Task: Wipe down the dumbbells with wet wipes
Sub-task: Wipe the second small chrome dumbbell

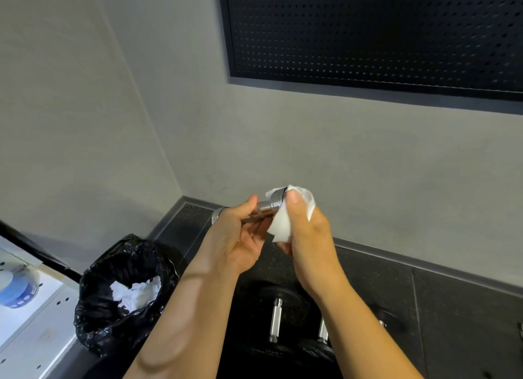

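tub (17, 289): round, blue and white, blurred; it stands on the white shelf (36, 336) near that shelf's left edge.
white shelf: a flat panel with small holes, low at the left.
bin bag (113, 265): black and glossy with its mouth open, on the floor (452, 308) just beside the shelf's right edge.
used wipes (135, 292): crumpled white sheets lying inside the bin bag.
left hand (240, 240): palm up, fingers curled round the handle of the chrome dumbbell (264, 207), with the thumb lying along the bar.
chrome dumbbell: small and shiny, held in the air above the floor's back corner. it is tilted, with its right end higher. its left end pokes out past the left hand's fingers.
wet wipe (283, 226): white and folded, wrapped over the dumbbell's right end, with a flap hanging down between the two hands.
right hand (308, 237): grips the wet wipe round the dumbbell's right end, thumb pressed on top of the wipe.
black dumbbells (276, 319): on the floor below the forearms, with dark round heads and chrome handles. two handles show side by side, and the right one is partly hidden by the right forearm.
floor: dark speckled tiles that meet a grey baseboard.
wall (339, 152): plain grey.
pegboard (368, 33): black and perforated, mounted high on the wall at the right.
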The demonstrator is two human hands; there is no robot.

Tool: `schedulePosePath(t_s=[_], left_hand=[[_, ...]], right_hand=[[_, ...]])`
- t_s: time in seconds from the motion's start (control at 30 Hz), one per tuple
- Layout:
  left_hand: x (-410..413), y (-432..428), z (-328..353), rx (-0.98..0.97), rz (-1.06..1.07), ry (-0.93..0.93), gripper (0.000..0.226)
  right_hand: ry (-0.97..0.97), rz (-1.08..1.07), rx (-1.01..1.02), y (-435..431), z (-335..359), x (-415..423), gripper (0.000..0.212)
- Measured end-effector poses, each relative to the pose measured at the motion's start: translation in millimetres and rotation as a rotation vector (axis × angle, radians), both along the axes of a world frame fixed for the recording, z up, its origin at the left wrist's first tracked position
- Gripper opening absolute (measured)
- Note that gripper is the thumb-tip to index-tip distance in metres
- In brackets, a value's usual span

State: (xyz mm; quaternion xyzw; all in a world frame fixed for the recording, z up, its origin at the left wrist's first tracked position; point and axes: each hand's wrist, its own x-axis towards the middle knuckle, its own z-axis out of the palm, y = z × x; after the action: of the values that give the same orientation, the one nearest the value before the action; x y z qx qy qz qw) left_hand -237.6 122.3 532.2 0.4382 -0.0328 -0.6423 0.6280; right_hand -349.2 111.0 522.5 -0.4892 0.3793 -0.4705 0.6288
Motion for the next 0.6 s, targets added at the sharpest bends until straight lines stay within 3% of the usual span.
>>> schedulePosePath(t_s=[0.1,0.17,0.23,0.4,0.53,0.6], left_hand=[[-2.2,1.1,1.4,-0.013,-0.007,-0.044,0.017],[-1.7,1.0,5.1,-0.034,0.012,-0.010,0.012],[-2.0,0.8,10.2,-0.046,0.023,0.004,0.009],[-11.5,-1.5,5.8,-0.117,0.041,-0.038,0.014],[-9.1,-4.2,1.0,-0.168,0.078,-0.186,0.012],[-5.8,-2.9,1.7,-0.193,0.066,-0.377,0.007]], right_hand=[[0.072,-0.007,-0.013,-7.3,5.4,3.5,0.038],[0.087,-0.025,0.042,-13.1,12.2,4.0,0.050],[0.035,-0.045,0.119,-15.9,14.9,3.0,0.062],[-0.096,-0.074,0.178,-9.9,11.9,-0.8,0.066],[0.177,-0.089,0.049,-10.0,4.3,-14.5,0.076],[0.237,-0.123,0.008,-16.0,4.6,-22.9,0.076]])
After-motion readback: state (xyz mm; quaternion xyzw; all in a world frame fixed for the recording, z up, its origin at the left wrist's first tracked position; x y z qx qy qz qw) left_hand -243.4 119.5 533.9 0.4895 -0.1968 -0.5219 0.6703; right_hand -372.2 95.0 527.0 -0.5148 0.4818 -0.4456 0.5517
